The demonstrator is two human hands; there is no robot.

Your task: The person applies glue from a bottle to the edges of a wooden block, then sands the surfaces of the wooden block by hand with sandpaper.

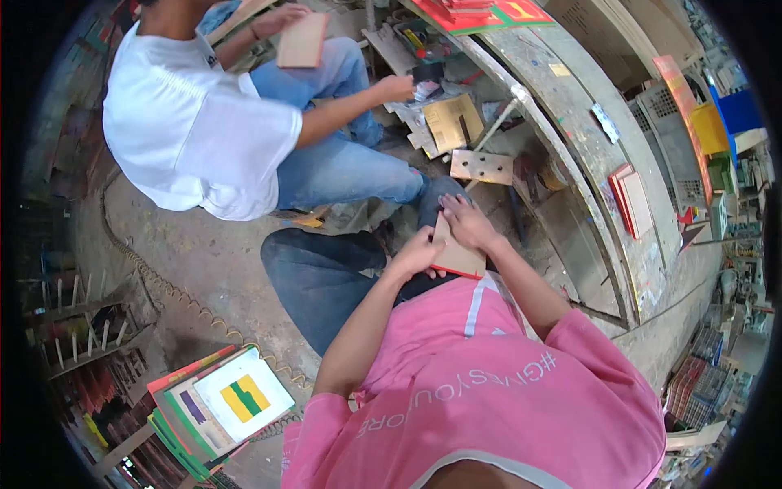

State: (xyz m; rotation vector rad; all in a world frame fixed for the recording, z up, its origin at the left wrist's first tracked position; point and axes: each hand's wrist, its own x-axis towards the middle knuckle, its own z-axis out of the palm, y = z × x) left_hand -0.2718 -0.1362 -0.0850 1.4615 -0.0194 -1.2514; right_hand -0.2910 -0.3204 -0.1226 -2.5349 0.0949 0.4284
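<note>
A small flat tan wooden board (460,251) with a red near edge rests at my lap, tilted a little. My left hand (419,253) is closed around its left side, thumb on the upper face. Over the far end of the same board lies my right hand (466,220), its fingers bent over that end. Something dark shows by those fingertips, too small to make out. Just beyond my hands is a pale block with several dark holes (482,167).
At the left sits a co-worker in a white shirt (191,122), holding another board (302,41) and a dark object (428,73). A curved bench (570,155) runs along the right, bearing red-edged boards (630,202). Painted panels (220,399) and a coiled hose (183,300) lie lower left.
</note>
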